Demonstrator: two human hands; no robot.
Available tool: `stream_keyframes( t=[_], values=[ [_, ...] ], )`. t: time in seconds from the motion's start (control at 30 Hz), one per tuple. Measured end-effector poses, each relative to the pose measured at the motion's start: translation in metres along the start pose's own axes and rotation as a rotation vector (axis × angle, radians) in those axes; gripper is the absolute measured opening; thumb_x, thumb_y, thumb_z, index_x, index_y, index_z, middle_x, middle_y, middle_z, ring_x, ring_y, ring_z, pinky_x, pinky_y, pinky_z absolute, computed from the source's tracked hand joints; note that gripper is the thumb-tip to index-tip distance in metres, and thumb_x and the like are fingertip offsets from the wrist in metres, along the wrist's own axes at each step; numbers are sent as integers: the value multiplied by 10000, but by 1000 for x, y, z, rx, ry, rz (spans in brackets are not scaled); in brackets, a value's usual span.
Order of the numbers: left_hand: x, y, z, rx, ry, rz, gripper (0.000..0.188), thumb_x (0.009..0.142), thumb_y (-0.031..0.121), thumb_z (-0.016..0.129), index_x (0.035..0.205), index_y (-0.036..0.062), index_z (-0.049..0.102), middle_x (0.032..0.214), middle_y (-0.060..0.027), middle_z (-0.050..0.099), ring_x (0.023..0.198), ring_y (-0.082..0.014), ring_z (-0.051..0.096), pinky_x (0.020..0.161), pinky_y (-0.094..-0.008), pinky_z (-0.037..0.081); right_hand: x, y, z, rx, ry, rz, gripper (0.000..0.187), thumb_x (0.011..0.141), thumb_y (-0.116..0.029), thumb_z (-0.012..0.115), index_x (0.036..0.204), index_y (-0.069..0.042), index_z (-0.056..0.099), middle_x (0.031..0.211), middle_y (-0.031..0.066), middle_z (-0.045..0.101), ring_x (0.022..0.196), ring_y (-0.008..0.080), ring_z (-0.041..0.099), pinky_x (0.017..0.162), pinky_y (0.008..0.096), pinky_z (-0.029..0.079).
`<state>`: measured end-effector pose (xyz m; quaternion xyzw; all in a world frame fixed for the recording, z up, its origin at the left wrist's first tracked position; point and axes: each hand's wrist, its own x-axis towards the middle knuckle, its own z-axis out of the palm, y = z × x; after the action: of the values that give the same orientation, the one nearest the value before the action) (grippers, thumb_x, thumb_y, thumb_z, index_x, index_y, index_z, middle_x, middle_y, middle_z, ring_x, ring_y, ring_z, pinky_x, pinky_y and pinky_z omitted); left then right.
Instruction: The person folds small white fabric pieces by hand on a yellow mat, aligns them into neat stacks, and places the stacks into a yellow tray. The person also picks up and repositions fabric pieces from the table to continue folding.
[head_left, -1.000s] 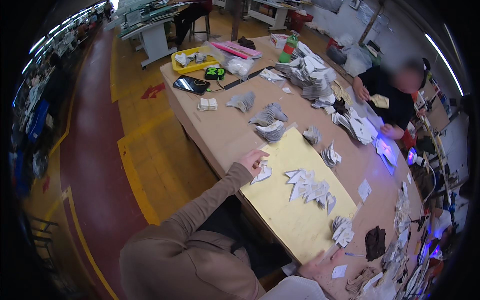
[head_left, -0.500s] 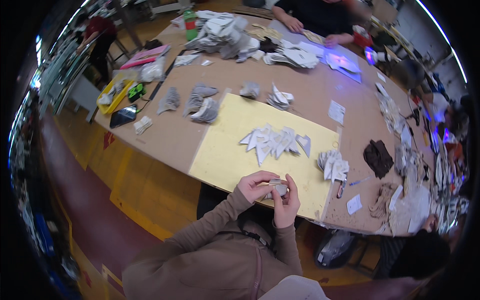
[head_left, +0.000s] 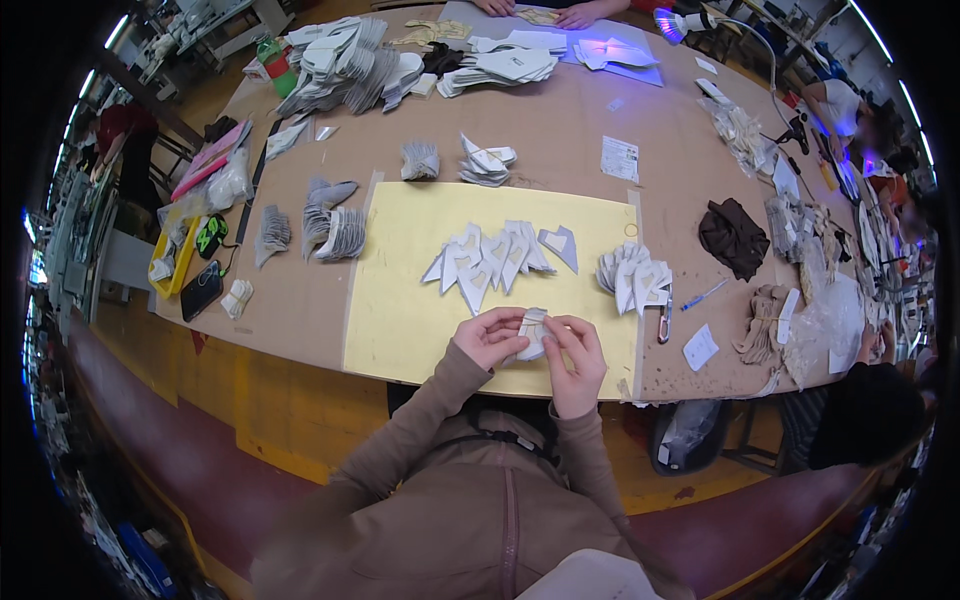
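Between my two hands, at the near part of the yellow sheet point(head_left: 395, 305), is a small bundle of white-grey cut pieces point(head_left: 533, 335) with a thin tan band or strip across it. The fingers of my left hand point(head_left: 488, 338) are closed on its left side. My right hand point(head_left: 577, 362) pinches it from the right with thumb and fingertips. Just beyond my hands, a fanned row of pale cut pieces point(head_left: 480, 262) with cut-outs lies on the sheet. One separate grey piece point(head_left: 562, 246) rests at the row's right end.
Another fanned stack point(head_left: 632, 278) sits at the sheet's right edge, by a cutter knife point(head_left: 665, 322) and a blue pen point(head_left: 705, 295). Grey stacks point(head_left: 338, 233) stand left. Farther are a large pile point(head_left: 340, 60), a lamp point(head_left: 680, 25) and a co-worker's hands point(head_left: 575, 14). Dark cloth point(head_left: 735, 238) lies right.
The view has shifted, so the table sits differently in the picture. My hands are now farther over the yellow sheet, and the bundle has been turned more upright between my fingers.
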<state>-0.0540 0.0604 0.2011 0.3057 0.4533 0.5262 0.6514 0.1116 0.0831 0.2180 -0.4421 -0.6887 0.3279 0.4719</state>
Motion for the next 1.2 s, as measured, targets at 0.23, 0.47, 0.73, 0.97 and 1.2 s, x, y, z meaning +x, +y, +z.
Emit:
stream_keyframes(
  t=[0.23, 0.47, 0.73, 0.97, 1.2],
  values=[
    [-6, 1, -14, 307, 29, -17, 394, 851, 29, 715, 1225, -56, 625, 946, -65, 704, 815, -81, 643, 738, -207, 532, 15, 15, 1, -143, -203, -31, 87, 777, -48, 738, 854, -22, 708, 820, 82, 556, 738, 241, 562, 634, 343, 456],
    [-5, 0, -24, 396, 66, -11, 359, 848, 59, 716, 1196, -11, 666, 937, -56, 708, 790, -64, 627, 719, -208, 523, 19, 23, 7, -131, -414, -4, 124, 875, -41, 616, 984, 9, 585, 873, 127, 546, 779, 262, 557, 703, 344, 450],
    [-7, 5, -25, 530, 46, 69, 301, 866, 62, 685, 1162, 8, 688, 958, -73, 708, 742, -59, 626, 675, -196, 516, 13, 13, -2, 72, -376, 193, 79, 833, -33, 710, 871, 5, 652, 858, 76, 579, 768, 148, 580, 695, 277, 477],
    [-6, 16, -13, 696, -38, 199, 269, 864, 64, 674, 1123, -10, 690, 957, -116, 706, 767, -132, 691, 688, -231, 552, -3, 18, 7, 16, -245, 218, 120, 802, -47, 751, 873, -3, 665, 797, 68, 625, 654, 153, 613, 618, 264, 503],
    [-5, 14, -10, 760, -99, 142, 287, 872, 100, 657, 1148, 25, 681, 977, -124, 705, 812, -183, 705, 717, -264, 563, -4, 24, 0, -9, -290, 178, 121, 815, -42, 728, 901, -7, 650, 817, 87, 635, 678, 181, 634, 616, 283, 511]
  ],
)
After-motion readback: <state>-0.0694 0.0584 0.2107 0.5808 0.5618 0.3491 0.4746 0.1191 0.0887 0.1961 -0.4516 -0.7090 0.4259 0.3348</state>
